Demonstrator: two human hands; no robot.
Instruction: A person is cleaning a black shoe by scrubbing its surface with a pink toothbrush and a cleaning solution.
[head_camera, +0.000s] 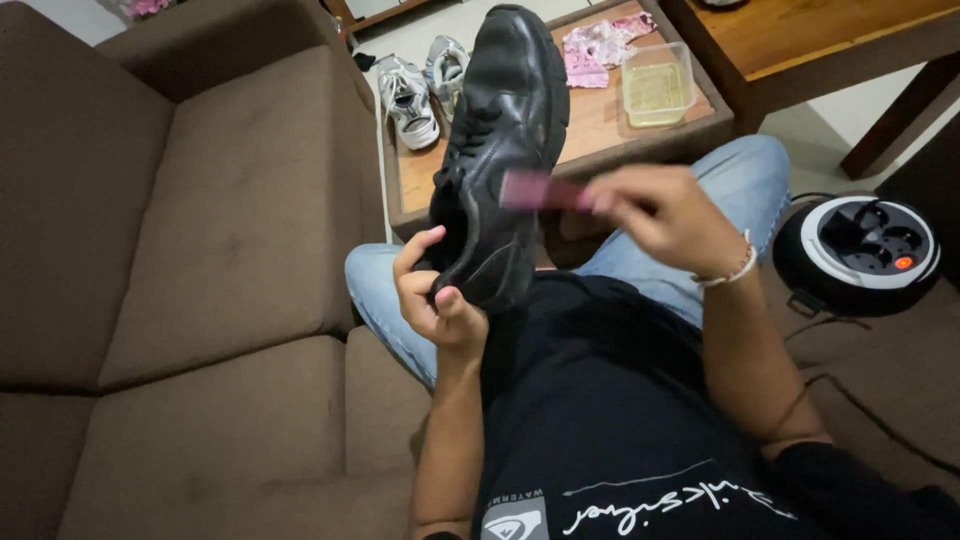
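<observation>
I see a black leather shoe (500, 150) with a soft sheen, matt brown cloth on the sofa (200, 250), a clear plastic container (657, 85), and a wooden table (600, 125).

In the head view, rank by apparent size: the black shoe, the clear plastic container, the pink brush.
1. black shoe, largest, though it is nearest the camera.
2. clear plastic container, farther back on the table.
3. pink brush, blurred, in the right hand.

The person wears a black printed T-shirt (620, 420), light blue jeans (740, 170) and a pale beaded bracelet (735, 272).
</observation>
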